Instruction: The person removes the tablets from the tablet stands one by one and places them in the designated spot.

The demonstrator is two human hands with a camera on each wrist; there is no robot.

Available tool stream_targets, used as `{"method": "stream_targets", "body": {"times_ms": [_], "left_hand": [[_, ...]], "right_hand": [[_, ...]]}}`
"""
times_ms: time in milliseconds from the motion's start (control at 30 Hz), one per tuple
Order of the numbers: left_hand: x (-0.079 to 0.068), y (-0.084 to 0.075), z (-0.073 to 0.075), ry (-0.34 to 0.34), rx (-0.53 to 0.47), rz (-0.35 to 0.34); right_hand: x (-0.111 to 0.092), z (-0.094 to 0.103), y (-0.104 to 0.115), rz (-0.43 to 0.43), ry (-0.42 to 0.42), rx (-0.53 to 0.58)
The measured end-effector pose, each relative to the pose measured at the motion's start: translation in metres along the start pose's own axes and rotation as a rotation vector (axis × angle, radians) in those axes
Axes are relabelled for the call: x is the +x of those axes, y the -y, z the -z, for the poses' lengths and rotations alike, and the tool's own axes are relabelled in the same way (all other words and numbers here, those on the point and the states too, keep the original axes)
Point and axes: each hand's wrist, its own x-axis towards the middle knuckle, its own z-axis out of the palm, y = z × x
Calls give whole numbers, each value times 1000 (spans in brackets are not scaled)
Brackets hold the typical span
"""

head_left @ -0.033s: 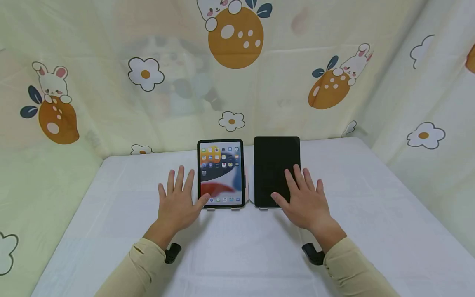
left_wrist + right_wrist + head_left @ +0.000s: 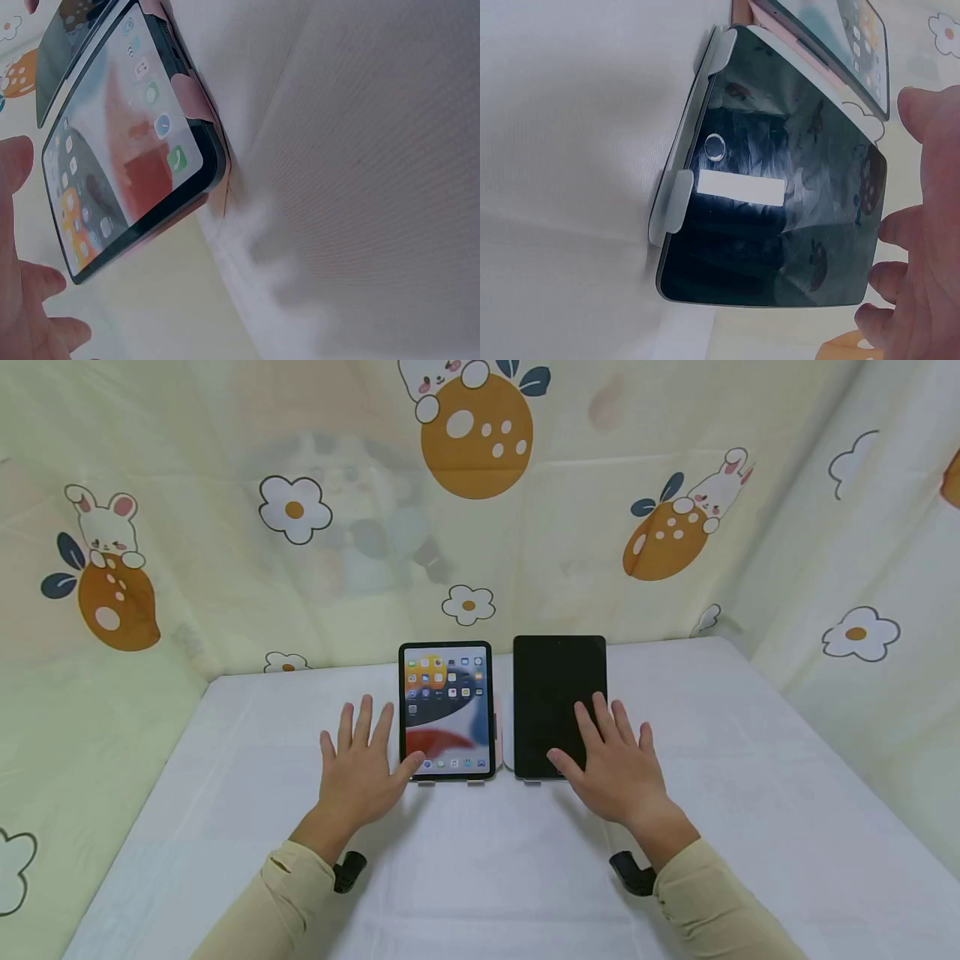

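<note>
Two tablets stand side by side, leaning back on stands. The left tablet is lit, showing app icons over a colourful wallpaper; pink clips of its stand hold the lower edge. Dark and reflective, the right tablet has a round button low on its front and sits in a pale grey stand. My left hand, fingers spread, is at the lit tablet's left side, its thumb overlapping the lower corner in the head view. My right hand, also spread, overlaps the dark tablet's lower right part. Neither hand grips anything.
A white cloth covers the table. Behind and at both sides hang pale curtains printed with rabbits, orange fruit and flowers. Black devices are worn at both wrists, below the beige sleeves.
</note>
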Motion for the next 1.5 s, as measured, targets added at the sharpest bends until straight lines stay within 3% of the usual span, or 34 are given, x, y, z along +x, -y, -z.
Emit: {"method": "stream_targets", "body": {"times_ms": [133, 267, 467, 600, 800, 1000, 1167, 1400, 1500], "left_hand": [[3, 2, 1, -32, -108, -17], [13, 7, 1, -46, -342, -18], [35, 13, 2, 49, -720, 104], [47, 14, 1, 97, -894, 172], [57, 14, -3, 111, -1031, 180], [69, 13, -3, 145, -1059, 155], [77, 12, -5, 161, -1099, 179], [82, 9, -9, 220, -1271, 216], [84, 8, -10, 228, -1300, 230]], "right_hand": [[5, -1, 5, 34, -75, 141], [17, -2, 16, 87, -137, 406], [44, -4, 34, 68, -71, 762], [58, -6, 45, 38, -3, 928], [69, -11, 53, 6, 68, 986], [82, -14, 57, -5, 88, 995], [89, -13, 62, -42, 137, 985], [96, -8, 67, -55, 215, 980], [101, -6, 67, -75, 231, 970]]}}
